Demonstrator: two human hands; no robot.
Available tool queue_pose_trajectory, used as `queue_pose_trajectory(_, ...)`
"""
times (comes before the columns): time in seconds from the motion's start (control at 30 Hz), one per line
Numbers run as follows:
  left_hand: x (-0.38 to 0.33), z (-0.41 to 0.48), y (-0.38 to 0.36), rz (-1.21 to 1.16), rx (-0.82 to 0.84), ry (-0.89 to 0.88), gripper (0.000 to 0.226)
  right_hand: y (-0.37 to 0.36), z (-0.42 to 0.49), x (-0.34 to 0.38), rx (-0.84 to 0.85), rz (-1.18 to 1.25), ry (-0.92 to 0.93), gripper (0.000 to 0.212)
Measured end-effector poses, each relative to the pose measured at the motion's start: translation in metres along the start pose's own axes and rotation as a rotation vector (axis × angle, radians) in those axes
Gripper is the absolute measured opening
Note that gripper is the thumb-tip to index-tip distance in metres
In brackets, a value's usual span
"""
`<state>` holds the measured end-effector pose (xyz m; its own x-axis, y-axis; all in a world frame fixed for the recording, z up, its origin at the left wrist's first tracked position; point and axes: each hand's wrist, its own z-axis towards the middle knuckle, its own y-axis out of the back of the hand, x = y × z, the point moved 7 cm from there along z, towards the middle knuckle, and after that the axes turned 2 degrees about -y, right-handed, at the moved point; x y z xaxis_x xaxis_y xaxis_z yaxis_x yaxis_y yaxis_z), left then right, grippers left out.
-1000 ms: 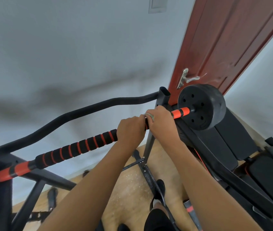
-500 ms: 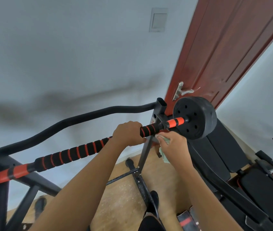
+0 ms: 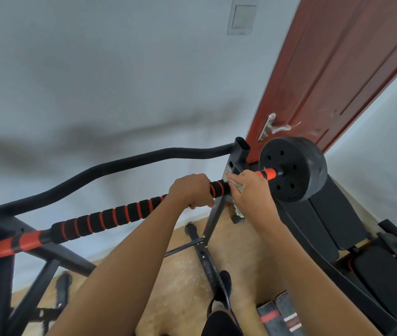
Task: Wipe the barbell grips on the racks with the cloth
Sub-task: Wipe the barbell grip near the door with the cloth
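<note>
Right hand [image 3: 253, 190] came up; now I wrap cloth [image 3: 238, 187] round bar [image 3: 110, 218], left hand [image 3: 191, 190] grips bar.

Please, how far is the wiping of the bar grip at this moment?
Done: nothing shows as finished; the grip looks the same all along. In hand: the right hand holds the cloth on the grip's end beside the plate, while the left hand holds the grip. Left: probably the long stretch left of the left hand.
</note>
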<state>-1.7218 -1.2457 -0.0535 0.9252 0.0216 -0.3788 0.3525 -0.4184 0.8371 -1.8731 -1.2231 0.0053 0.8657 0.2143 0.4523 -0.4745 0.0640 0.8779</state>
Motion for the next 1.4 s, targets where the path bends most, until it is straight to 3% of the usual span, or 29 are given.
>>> queue_pose_trajectory(0.1, 0.004, 0.006, -0.003, -0.208, 0.216, 0.017, 0.042, -0.003, -0.007, -0.003, -0.019, 0.026, 0.013, 0.024)
queue_pose_trajectory(0.2, 0.004, 0.006, -0.003, -0.278, 0.283, -0.037, 0.045, -0.001, -0.012, -0.004, -0.051, 0.06, 0.023, 0.023)
queue_pose_trajectory(0.27, -0.002, 0.002, 0.005, -0.238, 0.172, -0.145, 0.048, 0.001, -0.015, -0.008, -0.043, 0.061, -0.005, 0.021)
queue_pose_trajectory(0.37, -0.012, -0.017, 0.022, 0.223, -0.236, -0.266, 0.048, -0.004, -0.027, -0.021, 0.034, 0.079, -0.097, 0.015)
queue_pose_trajectory(0.43, -0.022, -0.031, 0.014, 0.378, -0.432, -0.255, 0.042, 0.006, -0.029, -0.013, -0.013, 0.101, -0.092, 0.014)
queue_pose_trajectory(0.53, -0.025, -0.038, -0.006, 0.378, -0.56, -0.159, 0.036, 0.023, -0.003, 0.012, -0.069, 0.054, -0.005, 0.02)
queue_pose_trajectory(0.63, -0.019, -0.034, -0.004, 0.4, -0.587, -0.141, 0.033, 0.013, 0.019, 0.024, 0.062, -0.037, -0.006, 0.02)
queue_pose_trajectory(0.77, -0.014, -0.013, 0.003, 0.244, -0.307, -0.135, 0.044, 0.003, 0.01, 0.014, 0.061, -0.053, -0.039, 0.018)
queue_pose_trajectory(0.93, 0.004, 0.008, 0.0, -0.296, 0.248, -0.048, 0.043, -0.004, -0.005, 0.001, -0.023, 0.065, -0.07, 0.021)
queue_pose_trajectory(1.07, 0.005, 0.007, 0.001, -0.434, 0.367, -0.054, 0.045, -0.003, -0.016, -0.008, -0.047, 0.165, -0.091, 0.021)
queue_pose_trajectory(1.13, 0.003, 0.006, 0.006, -0.397, 0.255, -0.101, 0.048, -0.006, -0.022, -0.016, -0.009, 0.176, -0.128, 0.018)
queue_pose_trajectory(1.23, -0.003, -0.011, 0.025, 0.053, -0.154, -0.175, 0.051, -0.005, -0.031, -0.027, 0.043, 0.218, -0.193, 0.017)
queue_pose_trajectory(1.3, -0.012, -0.027, 0.023, 0.275, -0.386, -0.18, 0.048, 0.014, -0.024, -0.021, -0.044, 0.251, -0.167, 0.017)
queue_pose_trajectory(1.4, -0.012, -0.04, 0.001, 0.359, -0.524, -0.138, 0.043, 0.03, 0.001, 0.002, -0.101, 0.211, -0.063, 0.018)
